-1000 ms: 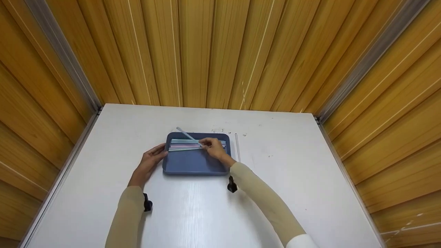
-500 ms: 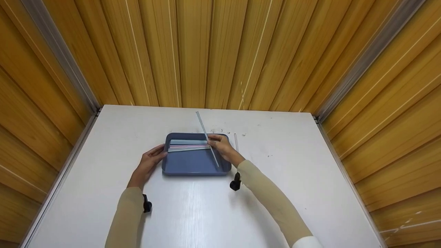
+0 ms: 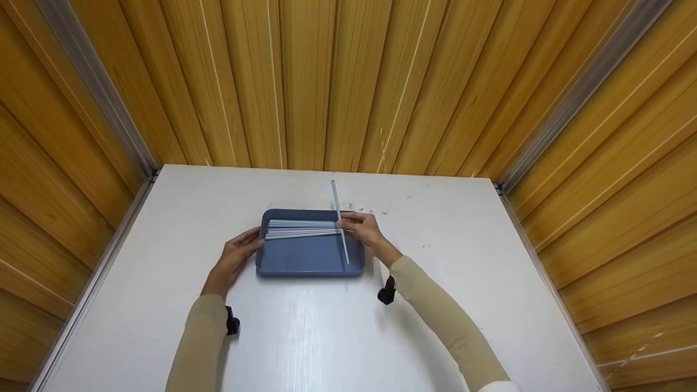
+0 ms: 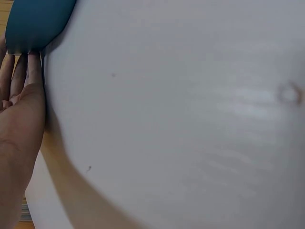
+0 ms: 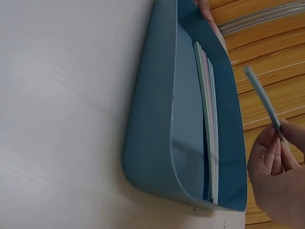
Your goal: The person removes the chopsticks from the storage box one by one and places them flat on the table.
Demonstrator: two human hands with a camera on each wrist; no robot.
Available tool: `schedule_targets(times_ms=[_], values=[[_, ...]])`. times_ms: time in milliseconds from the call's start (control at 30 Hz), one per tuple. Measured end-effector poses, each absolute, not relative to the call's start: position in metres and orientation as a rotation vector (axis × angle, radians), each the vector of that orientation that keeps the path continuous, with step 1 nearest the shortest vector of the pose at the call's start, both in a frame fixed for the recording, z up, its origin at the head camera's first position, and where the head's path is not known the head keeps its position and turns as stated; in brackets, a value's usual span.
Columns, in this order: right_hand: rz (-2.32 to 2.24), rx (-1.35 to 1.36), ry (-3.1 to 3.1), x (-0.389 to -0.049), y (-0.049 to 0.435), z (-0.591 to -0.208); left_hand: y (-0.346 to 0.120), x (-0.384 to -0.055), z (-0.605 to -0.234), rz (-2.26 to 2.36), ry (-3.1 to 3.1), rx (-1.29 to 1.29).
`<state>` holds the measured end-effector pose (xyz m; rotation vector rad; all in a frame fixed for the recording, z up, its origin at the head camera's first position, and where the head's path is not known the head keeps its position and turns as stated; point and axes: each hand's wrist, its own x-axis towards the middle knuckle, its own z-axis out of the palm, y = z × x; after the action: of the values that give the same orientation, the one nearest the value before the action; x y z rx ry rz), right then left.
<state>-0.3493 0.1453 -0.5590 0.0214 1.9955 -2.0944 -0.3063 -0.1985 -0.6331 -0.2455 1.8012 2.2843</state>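
The straight-fingered left hand [image 3: 231, 258] is touching a blue rectangular tray [image 3: 305, 258]; above it, the right hand [image 3: 369, 233] is pinching a pale-blue straw [image 3: 337, 204].

Wood-grain slatted panels are forming the back wall [image 3: 307, 81], their honey-brown boards running upright, with thin pale streaks showing on some. Matching panels are covering the left wall [image 3: 49, 163] and right wall [image 3: 626, 218]. Grey metal posts are standing in both corners — the left post [image 3: 102, 92] and right post [image 3: 580, 92] — while a metal rail [image 3: 93, 283] is edging the left side of the white table [image 3: 136, 299]. Small dark specks are dotting the tabletop, and light is leaving a soft glare on its near middle.
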Motion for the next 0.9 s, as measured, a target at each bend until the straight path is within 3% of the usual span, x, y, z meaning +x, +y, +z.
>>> schedule_targets(times_ms=[900], values=[[-2.149, -0.202, 2.550, -0.313, 0.227, -0.579, -0.198, -0.307, -0.633, 2.284, 1.804, -0.282]])
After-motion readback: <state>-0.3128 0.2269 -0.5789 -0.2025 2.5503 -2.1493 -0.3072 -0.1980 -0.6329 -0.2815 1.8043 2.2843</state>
